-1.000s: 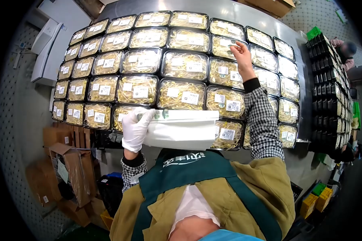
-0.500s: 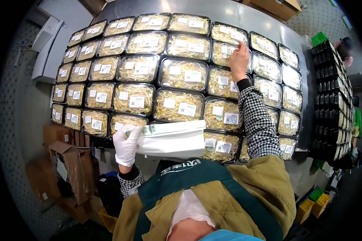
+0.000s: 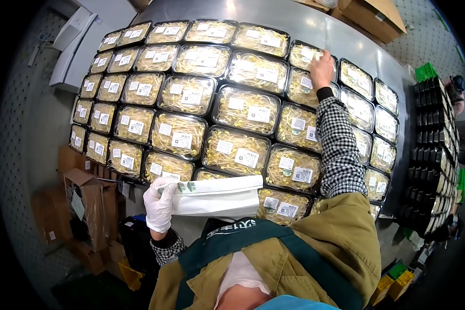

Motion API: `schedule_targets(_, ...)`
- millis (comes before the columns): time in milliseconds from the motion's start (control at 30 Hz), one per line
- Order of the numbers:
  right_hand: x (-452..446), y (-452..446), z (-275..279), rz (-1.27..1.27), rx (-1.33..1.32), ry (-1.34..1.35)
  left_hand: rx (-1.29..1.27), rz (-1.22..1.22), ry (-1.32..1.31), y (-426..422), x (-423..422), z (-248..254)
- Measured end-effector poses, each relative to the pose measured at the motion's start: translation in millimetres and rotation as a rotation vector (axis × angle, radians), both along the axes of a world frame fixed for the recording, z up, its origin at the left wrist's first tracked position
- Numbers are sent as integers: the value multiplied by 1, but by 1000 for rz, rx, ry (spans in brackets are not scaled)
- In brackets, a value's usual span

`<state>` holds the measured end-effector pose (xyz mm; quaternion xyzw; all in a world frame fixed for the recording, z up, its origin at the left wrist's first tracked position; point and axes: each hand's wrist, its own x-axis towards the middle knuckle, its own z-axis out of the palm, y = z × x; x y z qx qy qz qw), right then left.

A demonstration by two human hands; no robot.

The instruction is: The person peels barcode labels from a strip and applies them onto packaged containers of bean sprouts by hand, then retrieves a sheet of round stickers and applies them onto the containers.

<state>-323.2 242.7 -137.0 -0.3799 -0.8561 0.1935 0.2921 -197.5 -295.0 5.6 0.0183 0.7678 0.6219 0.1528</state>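
Note:
My gloved left hand [image 3: 159, 205] is closed on one end of a white strip of backing paper [image 3: 217, 199], which has small green stickers near my fingers. The strip hangs over the front row of packs. My bare right hand [image 3: 322, 70] reaches out to a far-row pack of bean sprouts [image 3: 300, 54]. Its fingers are bent together at the film top, by the white label; whatever may be between them is hidden. Rows of sealed black trays of sprouts, such as this pack [image 3: 247, 111], lie around both hands, most with two white labels.
A metal table [image 3: 315, 26] carries the packs. Stacked black trays [image 3: 431, 150] stand on the right, with another person [image 3: 456, 93] beyond. Cardboard boxes lie at far right [image 3: 372, 18] and lower left [image 3: 90, 206]. Yellow crates [image 3: 398, 284] sit at lower right.
My right hand has moved slightly right and down in view, and its fingers are now bent at the far pack. The view has shifted; my left hand still holds the strip.

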Motion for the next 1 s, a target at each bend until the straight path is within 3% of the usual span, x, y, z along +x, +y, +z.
schedule_targets(100,-9,6,-6,-4,74,110,52,-2,-24,2,3,4)
schedule_targets(167,-44,-8,-12,212,93,258,51,-23,-35,7,3,8)
schedule_targets(233,-77,-46,-1,308,-113,355,12,-57,-43,12,1,12)
schedule_targets(300,-101,-78,16,247,-356,213,45,-71,-56,12,2,14)
schedule_targets(367,-117,-100,18,168,-339,131,64,-75,-28,14,2,18)
schedule_targets(500,-127,-117,4,59,182,-12,3,-108,32,8,5,26)
schedule_targets(667,-131,-84,-2,129,-82,-88,-26,-56,59,3,9,32)
schedule_targets(700,-127,-88,4,124,-75,-4,-30,-50,83,1,8,30)
schedule_targets(767,-122,-106,23,323,-93,111,-47,15,81,1,8,34)
schedule_targets(800,-110,-128,40,640,-237,103,-66,40,156,0,6,32)
schedule_targets(833,-92,-159,53,1028,-584,123,-90,69,228,-1,3,29)
schedule_targets(867,-45,-204,102,1284,-780,-80,-62,97,226,-3,1,30)
schedule_targets(900,-14,-234,113,1486,-841,-231,-51,98,197,-10,0,30)
schedule_targets(967,46,-290,144,1865,-658,-195,3,146,228,-18,-1,37)
schedule_targets(1000,69,-308,160,1779,-557,-233,22,153,273,-26,-1,36)
